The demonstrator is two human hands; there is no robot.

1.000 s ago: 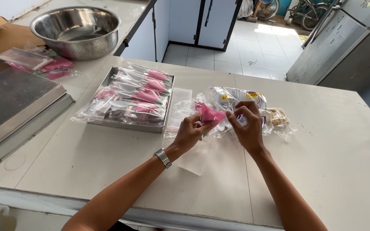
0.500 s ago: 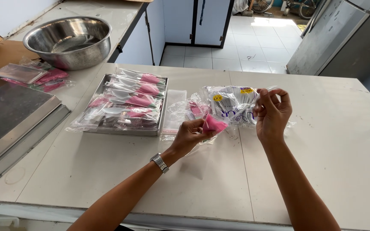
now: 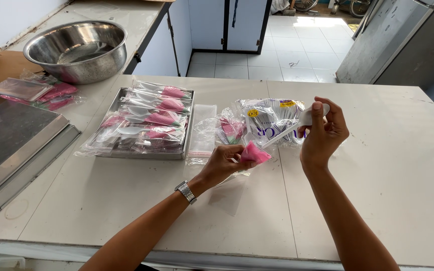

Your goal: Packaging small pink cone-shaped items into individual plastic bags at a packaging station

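One pink folded napkin [image 3: 255, 153] was pinched in the left hand [image 3: 225, 163] above the bench [image 3: 388, 175]. One white plastic spoon [image 3: 297, 124] was gripped by the right hand [image 3: 324, 133], fingers closed. One steel tray [image 3: 141, 150] of packed sets and one steel bowl [image 3: 79, 50] were seen.

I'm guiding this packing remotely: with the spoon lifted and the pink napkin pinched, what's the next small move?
Probably bring the spoon in the right hand down beside the pink napkin in the left hand. The finished packs in the tray each seem to pair a pink piece with a spoon.
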